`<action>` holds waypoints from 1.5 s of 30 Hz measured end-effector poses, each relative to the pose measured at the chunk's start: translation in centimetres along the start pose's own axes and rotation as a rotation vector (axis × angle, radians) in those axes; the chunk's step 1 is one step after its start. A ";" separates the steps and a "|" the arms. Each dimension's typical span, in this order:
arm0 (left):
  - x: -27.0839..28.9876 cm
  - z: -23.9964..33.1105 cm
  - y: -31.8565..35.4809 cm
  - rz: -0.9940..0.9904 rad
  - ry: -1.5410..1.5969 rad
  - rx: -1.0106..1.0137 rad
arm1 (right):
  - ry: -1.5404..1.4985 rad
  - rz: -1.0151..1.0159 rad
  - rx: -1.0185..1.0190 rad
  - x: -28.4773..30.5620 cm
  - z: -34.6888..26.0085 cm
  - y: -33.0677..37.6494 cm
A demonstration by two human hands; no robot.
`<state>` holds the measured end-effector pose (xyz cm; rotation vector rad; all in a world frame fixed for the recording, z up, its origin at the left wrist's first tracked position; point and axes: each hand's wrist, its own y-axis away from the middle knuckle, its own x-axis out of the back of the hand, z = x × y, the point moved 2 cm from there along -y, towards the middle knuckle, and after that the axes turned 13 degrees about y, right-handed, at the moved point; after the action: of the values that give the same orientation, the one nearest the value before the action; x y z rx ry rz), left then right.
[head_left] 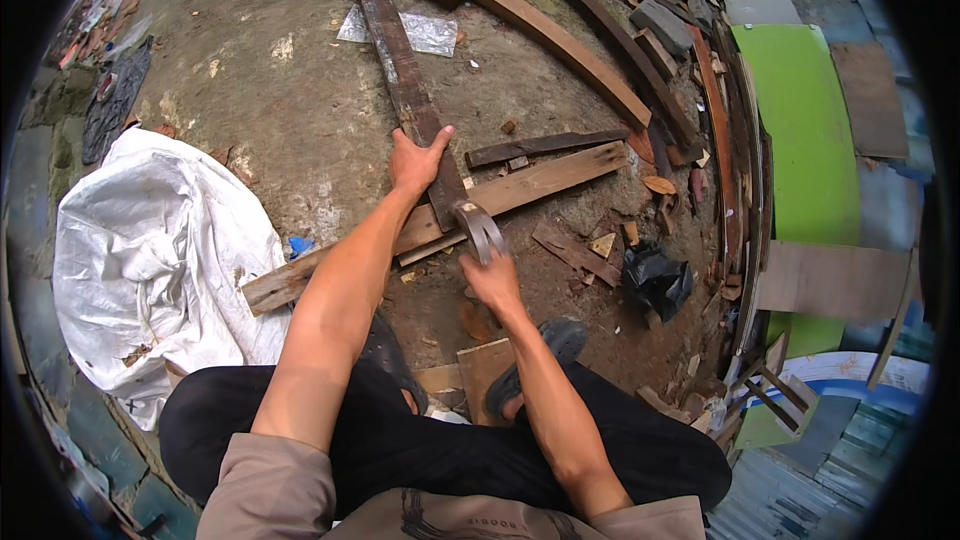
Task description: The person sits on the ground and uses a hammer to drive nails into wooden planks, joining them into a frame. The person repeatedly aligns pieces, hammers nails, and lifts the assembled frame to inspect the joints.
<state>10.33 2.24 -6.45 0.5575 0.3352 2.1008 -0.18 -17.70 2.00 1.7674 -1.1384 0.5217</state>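
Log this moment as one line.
left hand: gripping long dark plank | right hand: holding hammer at plank's near end | plank: lying across lighter board

there are two hands (417, 162) (492, 280), one hammer (484, 232) and two shoes (393, 355) (564, 340).

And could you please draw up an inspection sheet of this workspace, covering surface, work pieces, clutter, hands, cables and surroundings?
Surface: brown, stained ground, littered with wood scraps.
Job's things: long dark plank, near end over a paler board; claw hammer at that end, contact unclear.
Clutter: white sack at left; clear plastic sheet around the plank's far part; black plastic bag at right; loose brown beam among other timber, upper right.
Hands: left hand grips the plank; right hand, slightly blurred, holds the hammer.
Cables: nothing seen.
Surroundings: green panel along the right side.
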 end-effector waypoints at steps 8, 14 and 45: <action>0.3 1.1 0.7 -0.009 0.040 -0.020 | -0.178 0.201 0.022 -0.4 -0.3 1.0; 0.3 0.5 0.2 0.005 0.021 -0.025 | 0.076 -0.057 -0.121 5.6 -5.6 -0.8; 0.0 0.3 0.5 -0.023 -0.024 -0.011 | -0.765 0.354 0.711 9.4 -8.5 3.7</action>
<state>10.11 1.93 -6.00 0.5694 0.3149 2.0706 2.22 -15.18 14.71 2.5023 -1.9946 0.5022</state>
